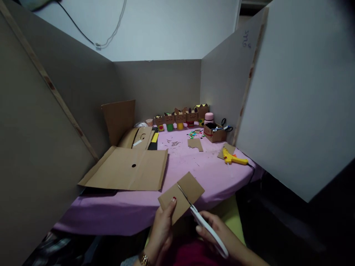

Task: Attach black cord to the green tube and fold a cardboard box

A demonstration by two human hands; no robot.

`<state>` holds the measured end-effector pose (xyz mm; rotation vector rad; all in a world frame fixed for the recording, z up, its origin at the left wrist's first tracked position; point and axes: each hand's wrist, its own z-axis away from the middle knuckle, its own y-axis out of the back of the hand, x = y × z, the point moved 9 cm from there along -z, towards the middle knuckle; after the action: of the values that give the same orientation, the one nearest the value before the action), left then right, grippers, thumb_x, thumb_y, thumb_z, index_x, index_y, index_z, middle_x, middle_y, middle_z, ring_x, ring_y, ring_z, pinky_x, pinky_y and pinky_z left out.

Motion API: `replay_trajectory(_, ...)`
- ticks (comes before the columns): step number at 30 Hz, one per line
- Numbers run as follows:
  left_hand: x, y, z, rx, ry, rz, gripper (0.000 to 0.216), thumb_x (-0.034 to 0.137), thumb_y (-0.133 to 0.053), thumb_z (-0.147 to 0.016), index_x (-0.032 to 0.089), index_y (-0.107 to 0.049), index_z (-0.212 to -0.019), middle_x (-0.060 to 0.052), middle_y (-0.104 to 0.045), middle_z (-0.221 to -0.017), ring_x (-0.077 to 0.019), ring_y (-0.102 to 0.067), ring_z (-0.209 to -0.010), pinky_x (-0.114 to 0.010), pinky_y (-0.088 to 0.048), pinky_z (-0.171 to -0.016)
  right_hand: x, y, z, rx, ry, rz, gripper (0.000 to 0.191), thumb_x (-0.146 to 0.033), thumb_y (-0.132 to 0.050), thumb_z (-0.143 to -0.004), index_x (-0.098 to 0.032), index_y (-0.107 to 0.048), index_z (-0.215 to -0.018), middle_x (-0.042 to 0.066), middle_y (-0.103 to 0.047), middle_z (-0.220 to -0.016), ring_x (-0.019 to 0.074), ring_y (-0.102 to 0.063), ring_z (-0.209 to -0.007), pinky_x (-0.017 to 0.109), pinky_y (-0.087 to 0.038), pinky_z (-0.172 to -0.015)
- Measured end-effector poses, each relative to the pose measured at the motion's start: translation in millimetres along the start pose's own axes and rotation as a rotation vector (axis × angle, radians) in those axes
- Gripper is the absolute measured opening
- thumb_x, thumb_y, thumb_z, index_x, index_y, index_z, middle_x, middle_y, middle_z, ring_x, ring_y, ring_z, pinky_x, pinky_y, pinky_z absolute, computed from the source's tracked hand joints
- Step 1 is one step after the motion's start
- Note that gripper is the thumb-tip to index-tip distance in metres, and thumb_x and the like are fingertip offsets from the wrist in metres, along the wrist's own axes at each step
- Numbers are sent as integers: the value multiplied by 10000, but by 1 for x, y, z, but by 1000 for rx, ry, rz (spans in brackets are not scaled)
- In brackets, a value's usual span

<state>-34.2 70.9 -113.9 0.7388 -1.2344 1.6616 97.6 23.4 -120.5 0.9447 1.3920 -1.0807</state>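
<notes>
My left hand (163, 225) pinches a small rectangular piece of brown cardboard (174, 199), thumb on top, over the front edge of the table. Fingers of my right hand (213, 229) are wrapped round a white-handled pair of scissors (208, 229). The scissor blades lie across the cardboard, with a cut line running from its upper edge toward the handles. A gold watch band (144, 258) circles my left wrist. The lower fingers of my left hand are hidden under the cardboard.
A large cardboard sheet (119, 168) lies left on the pink tablecloth (183, 162). A yellow glue gun (233, 158) rests at right on cardboard. Farther back are a notched cardboard scrap (195, 144), a tool box (215, 133) and several cardboard-faced figures (180, 118). Grey partitions (158, 81) enclose the table.
</notes>
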Motion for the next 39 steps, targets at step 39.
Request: replay_trajectory(39, 78, 25, 30, 175, -375, -265, 335, 361, -692, -651, 101, -670, -861, -81, -737, -810, -220, -670, -750, -243, -516, -651, -14, -5, 23, -110, 29, 253, 546, -537, -578, -711, -218, -518, -1150, 41, -581, -847, 203, -530, -771, 310, -443, -725)
